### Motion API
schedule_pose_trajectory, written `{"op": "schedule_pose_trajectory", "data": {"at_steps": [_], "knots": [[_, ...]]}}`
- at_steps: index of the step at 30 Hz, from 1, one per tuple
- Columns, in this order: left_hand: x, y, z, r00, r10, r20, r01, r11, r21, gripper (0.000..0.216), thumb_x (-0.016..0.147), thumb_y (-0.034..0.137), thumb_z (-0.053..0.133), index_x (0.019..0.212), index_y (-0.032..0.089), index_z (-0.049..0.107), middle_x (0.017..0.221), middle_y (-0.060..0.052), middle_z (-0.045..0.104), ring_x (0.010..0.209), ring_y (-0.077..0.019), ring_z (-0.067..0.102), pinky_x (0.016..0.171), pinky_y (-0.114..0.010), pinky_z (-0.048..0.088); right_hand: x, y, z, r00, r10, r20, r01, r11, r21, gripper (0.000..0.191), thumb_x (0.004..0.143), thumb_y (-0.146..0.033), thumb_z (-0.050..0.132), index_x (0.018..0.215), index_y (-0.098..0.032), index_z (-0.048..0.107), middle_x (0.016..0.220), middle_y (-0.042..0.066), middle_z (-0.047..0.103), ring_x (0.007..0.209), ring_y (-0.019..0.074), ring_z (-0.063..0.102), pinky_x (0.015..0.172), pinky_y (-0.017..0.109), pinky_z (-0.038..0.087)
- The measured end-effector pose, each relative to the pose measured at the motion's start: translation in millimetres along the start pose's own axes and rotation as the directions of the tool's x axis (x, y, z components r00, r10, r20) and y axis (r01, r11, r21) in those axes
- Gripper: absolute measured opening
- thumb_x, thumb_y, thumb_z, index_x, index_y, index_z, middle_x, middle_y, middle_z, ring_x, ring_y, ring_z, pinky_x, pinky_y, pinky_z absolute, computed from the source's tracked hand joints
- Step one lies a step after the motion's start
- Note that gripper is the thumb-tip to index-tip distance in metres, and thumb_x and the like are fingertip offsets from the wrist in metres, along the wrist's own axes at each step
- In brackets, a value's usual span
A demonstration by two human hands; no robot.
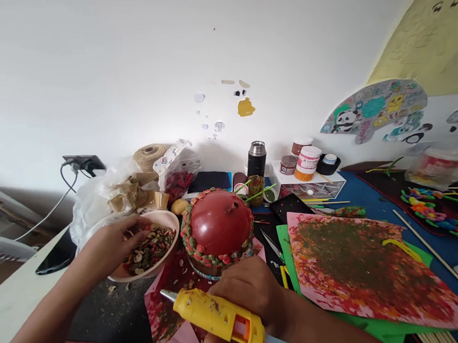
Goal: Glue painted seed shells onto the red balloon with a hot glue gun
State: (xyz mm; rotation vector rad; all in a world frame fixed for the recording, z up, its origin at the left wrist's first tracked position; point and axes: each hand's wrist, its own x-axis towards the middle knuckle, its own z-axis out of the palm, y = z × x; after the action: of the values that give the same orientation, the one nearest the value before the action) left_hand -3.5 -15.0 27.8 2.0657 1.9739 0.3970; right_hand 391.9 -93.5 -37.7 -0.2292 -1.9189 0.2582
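My left hand [120, 244] reaches into a pale pink bowl [170, 250] of small shell-like pieces [152, 248], coloured red, green and tan. Its thumb and bent fingers look apart, and nothing shows between them. My right hand [251, 289] is closed around a yellow glue gun [210, 310], its metal nozzle pointing left and a pale glue stick sticking out at the back. Just beyond this hand sits a dark red balloon [216, 221], its knot upward. A ring of red and green pieces runs around the balloon, above a base partly hidden by my right hand.
Paint-smeared pink paper [163, 310] lies under the balloon, with a larger painted sheet [351, 267] on the right. Scissors [271, 244] lie between. Behind stand a black flask [256, 159], paint jars [308, 164] and twine [149, 156]. A phone [55, 254] rests at the left.
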Motion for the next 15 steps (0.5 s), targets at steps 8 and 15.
{"op": "schedule_pose_trajectory", "data": {"at_steps": [8,15], "knots": [[6.0,2.0,20.3,0.981,0.164,0.101,-0.176,0.976,0.126,0.05,0.103,0.053,0.058,0.122,0.032,0.099,0.145,-0.013,0.098,0.136,-0.0427,0.089,0.128,-0.055,0.066,2.0,0.0,-0.6,1.0,-0.019,0.013,0.019,1.0,-0.01,0.055,0.123,-0.073,0.084,0.119,-0.019,0.079,0.075,-0.003,0.077,0.043,0.0129,0.058,0.047,0.03,0.047],[12.7,10.2,37.7,0.963,0.237,0.13,-0.255,0.957,0.141,0.042,0.1,0.044,0.065,0.119,0.033,0.1,0.15,-0.012,0.097,0.146,-0.0429,0.086,0.141,-0.055,0.057,-19.0,6.0,4.3,0.977,0.008,0.213,0.013,0.995,-0.098,0.043,0.117,-0.058,0.091,0.13,-0.02,0.077,0.078,-0.003,0.079,0.047,0.0165,0.065,0.052,0.03,0.054]]}}
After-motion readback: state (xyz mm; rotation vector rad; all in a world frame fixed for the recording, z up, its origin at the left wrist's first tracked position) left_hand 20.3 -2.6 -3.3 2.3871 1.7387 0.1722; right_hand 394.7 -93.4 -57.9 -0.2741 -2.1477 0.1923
